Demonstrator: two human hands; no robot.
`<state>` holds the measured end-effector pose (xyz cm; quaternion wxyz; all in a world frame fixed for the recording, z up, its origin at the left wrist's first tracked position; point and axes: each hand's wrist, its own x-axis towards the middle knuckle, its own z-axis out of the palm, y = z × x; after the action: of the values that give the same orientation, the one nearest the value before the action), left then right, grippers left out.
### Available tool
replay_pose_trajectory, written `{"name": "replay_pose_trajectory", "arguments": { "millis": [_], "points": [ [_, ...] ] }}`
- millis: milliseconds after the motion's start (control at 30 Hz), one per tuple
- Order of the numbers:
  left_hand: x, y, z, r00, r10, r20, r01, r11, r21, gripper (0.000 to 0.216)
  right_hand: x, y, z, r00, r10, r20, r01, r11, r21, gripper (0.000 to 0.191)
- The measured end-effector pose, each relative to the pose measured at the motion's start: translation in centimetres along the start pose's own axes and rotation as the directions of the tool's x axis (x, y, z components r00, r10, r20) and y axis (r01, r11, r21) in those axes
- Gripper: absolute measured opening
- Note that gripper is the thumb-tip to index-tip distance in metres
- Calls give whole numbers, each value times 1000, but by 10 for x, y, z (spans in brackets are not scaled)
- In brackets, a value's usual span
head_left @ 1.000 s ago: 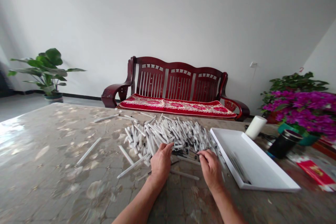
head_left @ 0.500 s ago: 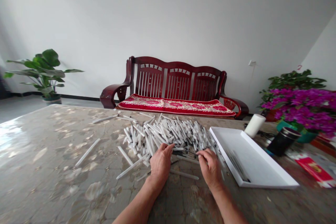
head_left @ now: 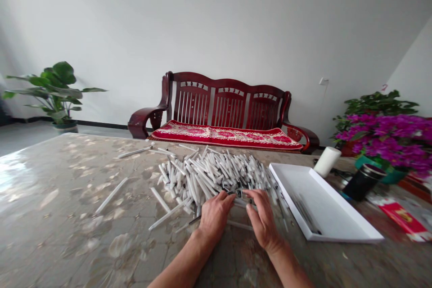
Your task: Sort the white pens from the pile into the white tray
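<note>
A big heap of white pen-like tubes [head_left: 216,173] lies on the marbled table [head_left: 67,198]. My left hand [head_left: 215,216] and my right hand [head_left: 261,218] rest at the heap's near edge, close together, knuckles up. Both have their fingers curled down onto thin dark and white pieces [head_left: 240,194] between them. What each hand grips is hidden under the fingers. Single white tubes [head_left: 111,195] lie scattered to the left.
A shallow white tray [head_left: 337,220] with a few dark thin rods sits right of the heap. Behind it stand a white cup [head_left: 328,161], a black jar [head_left: 363,182] and a red packet [head_left: 405,219]. A wooden bench [head_left: 222,117] and potted plants stand beyond the table.
Both hands have moved inward toward each other and slightly forward into the heap's edge. The gap between them has nearly closed.
</note>
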<state>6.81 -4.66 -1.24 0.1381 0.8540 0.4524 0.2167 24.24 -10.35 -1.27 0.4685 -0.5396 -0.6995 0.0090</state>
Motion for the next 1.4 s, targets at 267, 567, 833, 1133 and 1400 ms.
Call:
{"name": "replay_pose_trajectory", "arguments": {
  "millis": [267,567,833,1133,1400],
  "points": [
    [4,-6,-1,989,-141,-51,135,985,-106,33,0,21,13,905,422,-47,-363,828,427,52],
    [-1,1,3,996,-68,-63,56,983,-177,34,-1,11,15,852,402,334,-520,582,625,40],
    [5,7,13,940,-284,-189,52,665,-745,26,8,15,10,823,541,174,-442,416,795,41],
    [13,11,18,896,-355,268,211,-191,-959,53,4,15,12,855,456,246,-507,635,582,45],
    [18,8,14,816,-481,320,185,-307,-934,28,7,72,-15,910,388,-146,-398,916,-49,27]
  ]
}}
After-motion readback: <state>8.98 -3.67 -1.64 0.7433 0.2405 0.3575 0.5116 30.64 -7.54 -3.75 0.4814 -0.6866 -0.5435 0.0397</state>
